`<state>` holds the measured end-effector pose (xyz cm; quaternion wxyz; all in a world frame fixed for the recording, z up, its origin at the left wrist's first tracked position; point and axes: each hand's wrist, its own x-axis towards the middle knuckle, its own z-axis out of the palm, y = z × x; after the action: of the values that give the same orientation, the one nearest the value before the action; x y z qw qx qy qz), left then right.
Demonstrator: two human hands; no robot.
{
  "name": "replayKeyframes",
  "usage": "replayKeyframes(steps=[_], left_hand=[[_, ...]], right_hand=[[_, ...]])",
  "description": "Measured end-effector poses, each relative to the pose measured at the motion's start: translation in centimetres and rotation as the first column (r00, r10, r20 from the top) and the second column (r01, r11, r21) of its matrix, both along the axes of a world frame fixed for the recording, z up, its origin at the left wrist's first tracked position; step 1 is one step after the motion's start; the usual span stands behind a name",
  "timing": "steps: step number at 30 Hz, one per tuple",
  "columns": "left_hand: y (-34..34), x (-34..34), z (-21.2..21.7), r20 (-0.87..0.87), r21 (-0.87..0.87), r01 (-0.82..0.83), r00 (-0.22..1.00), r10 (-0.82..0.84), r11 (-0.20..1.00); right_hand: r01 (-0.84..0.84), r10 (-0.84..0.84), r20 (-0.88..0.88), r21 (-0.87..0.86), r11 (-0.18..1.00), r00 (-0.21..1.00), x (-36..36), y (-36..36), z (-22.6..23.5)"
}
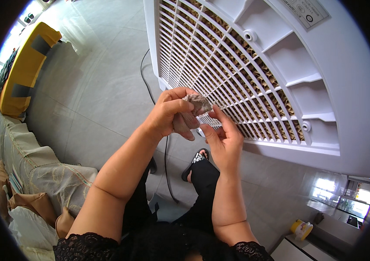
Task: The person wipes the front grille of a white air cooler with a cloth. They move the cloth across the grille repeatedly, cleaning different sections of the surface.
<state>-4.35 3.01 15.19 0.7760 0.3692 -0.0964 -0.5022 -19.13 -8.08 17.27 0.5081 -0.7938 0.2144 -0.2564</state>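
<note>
A small, crumpled grey-brown cloth (199, 104) is bunched in my left hand (174, 108), pinched between thumb and fingers, with part of it hanging below. My right hand (224, 137) is just beside it. Its index fingertip comes up to the cloth's right edge, its thumb stands apart from that finger, and the other fingers are partly curled. Behind both hands rises a large white appliance panel with a slatted grille (219, 65). Brown honeycomb-like pad material (259, 69) shows through the slats.
A black cord (166, 161) runs over the grey tiled floor (93, 82) near my sandalled foot (198, 158). To the left are a fabric-covered sofa (41, 161) and a yellow padded piece (28, 69). A yellow container (301, 228) stands at the lower right.
</note>
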Motion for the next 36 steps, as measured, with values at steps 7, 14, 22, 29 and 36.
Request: replayKeyframes(steps=[7,14,22,29,36], left_hand=[[-0.4,0.9,-0.7,0.005,-0.027,-0.239,0.971,0.239,0.971],[2.3,5.9,-1.8,-0.069,-0.096,-0.491,0.871,0.486,0.866],[3.8,7.7,-1.1,0.054,-0.001,-0.657,0.753,0.656,0.754],[-2.4,-0.5,-0.2,0.198,0.217,-0.329,0.937,0.288,0.919],[-6.3,-6.8,-3.3,-0.019,0.216,-0.189,0.98,0.197,0.958]], right_hand=[[0.037,-0.02,-0.078,0.213,0.976,0.997,-0.3,-0.4,-0.1],[0.091,-0.057,-0.122,0.297,0.951,0.991,-0.9,-1.0,0.2],[-0.039,-0.079,-0.314,-0.353,0.935,0.946,-0.6,-0.4,-0.9],[0.401,-0.295,0.3,-0.405,0.822,0.907,0.0,-0.7,-0.1],[0.505,-0.334,0.459,-0.325,0.8,0.823,-0.9,-1.0,-0.9]])
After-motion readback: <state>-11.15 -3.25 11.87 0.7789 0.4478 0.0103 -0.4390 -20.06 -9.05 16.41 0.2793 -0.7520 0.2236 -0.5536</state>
